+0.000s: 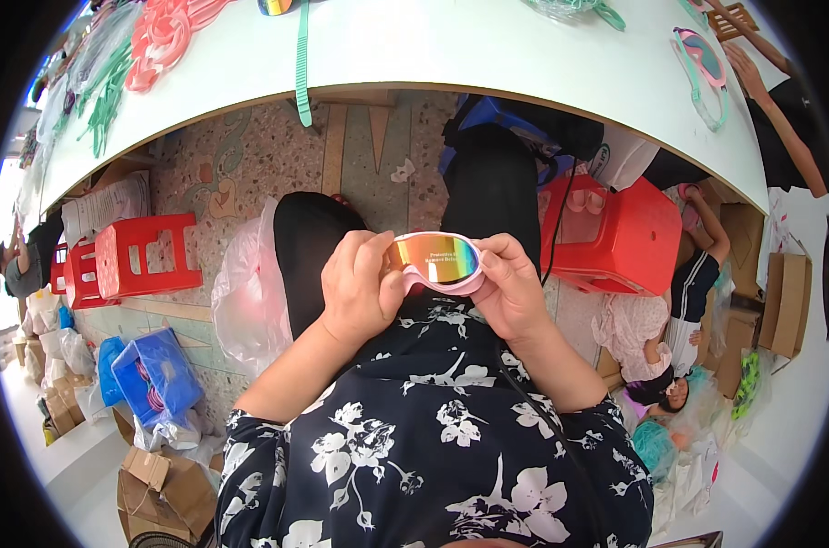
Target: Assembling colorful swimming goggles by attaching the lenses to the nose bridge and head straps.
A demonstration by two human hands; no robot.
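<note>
Both hands held a pink-framed swim goggle piece with a mirrored rainbow lens [437, 262] up over the lap, above the black floral-print top [424, 447]: left hand [360, 285] closed around its left end with the thumb on the lens edge, right hand [508, 288] pinching the right end between thumb and fingers. Behind stood a curved white table [487, 50] with a green rubber strap [302, 64] hanging over its edge, a red plastic stool [620, 239] at right, another red plastic stool [145, 256] at left, and what looked like a clear plastic bag [246, 297] by the knee.
</note>
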